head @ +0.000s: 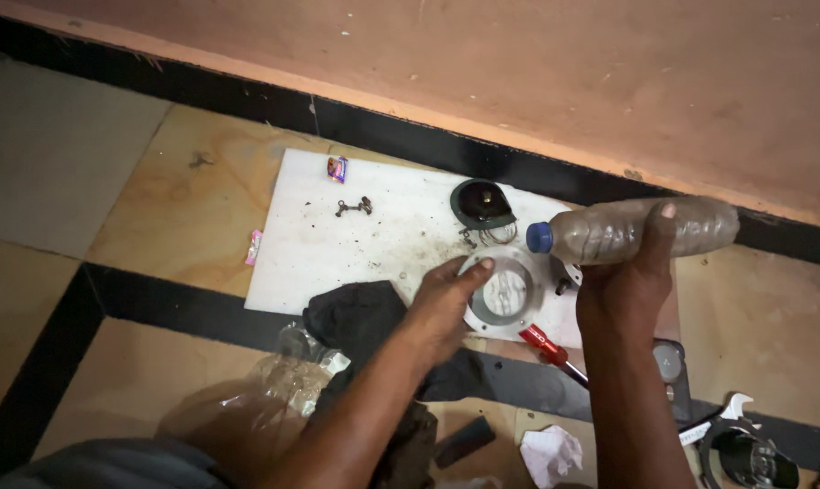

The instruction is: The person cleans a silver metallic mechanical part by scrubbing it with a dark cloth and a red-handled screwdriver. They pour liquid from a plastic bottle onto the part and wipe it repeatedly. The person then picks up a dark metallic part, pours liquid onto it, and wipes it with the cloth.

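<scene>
My right hand point(629, 282) grips a clear plastic bottle point(641, 230) with a blue cap, held on its side above the floor, cap pointing left. My left hand point(446, 302) rests on the rim of a round grey metal ring plate point(510, 292) that lies on a white board point(337, 254). Its fingertips touch the plate's upper left edge. A dark dome-shaped part point(482, 203) and a wire spring lie just beyond the plate on the board.
A black cloth point(360, 317) lies left of the plate, with a crumpled clear plastic bag point(274, 389) nearer me. A red-handled screwdriver point(548, 347), a wrench point(723, 412), crumpled paper point(550, 453), small screws point(354, 206) and wrappers lie around. The wall runs behind.
</scene>
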